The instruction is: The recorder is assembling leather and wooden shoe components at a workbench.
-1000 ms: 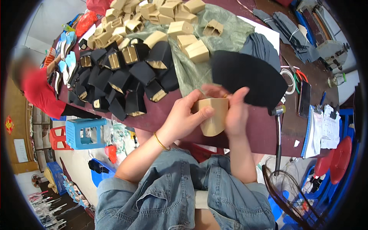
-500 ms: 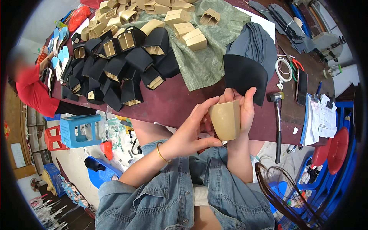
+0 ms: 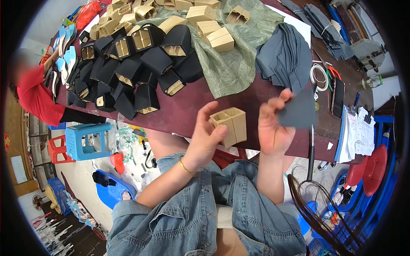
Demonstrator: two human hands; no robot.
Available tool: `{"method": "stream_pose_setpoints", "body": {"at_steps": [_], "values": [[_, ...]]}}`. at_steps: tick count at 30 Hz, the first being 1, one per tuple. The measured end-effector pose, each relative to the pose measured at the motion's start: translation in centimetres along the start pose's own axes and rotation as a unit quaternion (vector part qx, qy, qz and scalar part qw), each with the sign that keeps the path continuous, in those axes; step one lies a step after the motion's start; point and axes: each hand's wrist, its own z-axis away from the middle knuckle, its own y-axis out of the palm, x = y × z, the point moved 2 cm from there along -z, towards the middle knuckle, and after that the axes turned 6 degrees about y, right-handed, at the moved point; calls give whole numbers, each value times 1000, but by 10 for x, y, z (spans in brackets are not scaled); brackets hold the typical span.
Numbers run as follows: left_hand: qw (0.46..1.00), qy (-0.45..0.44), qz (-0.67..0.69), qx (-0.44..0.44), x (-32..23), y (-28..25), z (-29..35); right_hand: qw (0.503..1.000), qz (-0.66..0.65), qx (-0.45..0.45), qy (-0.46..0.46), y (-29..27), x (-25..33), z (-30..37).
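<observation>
At four o'clock from black blocks (image 3: 156, 62), grasping a tan block (image 3: 237, 131) with left fingers (image 3: 204, 112), a gray sheet (image 3: 300, 112) with right fingers (image 3: 270, 106), perhaps risking creases through one-edge gripping.

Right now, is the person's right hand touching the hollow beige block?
Apart: the head view plainly shows the maroon tabletop between the right hand and the hollow beige block, which the left hand holds.

Well left of the left hand (image 3: 201, 144), a blue stool (image 3: 73, 145) sits beside a red stool (image 3: 52, 149); right of the right hand (image 3: 273, 132) lies a dark phone (image 3: 338, 100).
</observation>
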Motion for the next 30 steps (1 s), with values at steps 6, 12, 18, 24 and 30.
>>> {"method": "stream_pose_setpoints", "body": {"at_steps": [6,12,18,24,30], "values": [[999,-14,35,-19,-22,-6,-5,853,416,-290,119,14,-20,33],[994,26,43,-98,-19,6,-4,838,457,-291,55,22,-48,41],[991,8,96,-95,-17,7,-2,832,464,-301,31,23,-54,42],[991,8,81,-107,-18,9,-1,820,471,-322,50,23,-53,43],[993,23,-57,-98,-12,8,0,806,500,-316,32,6,-57,43]]}}
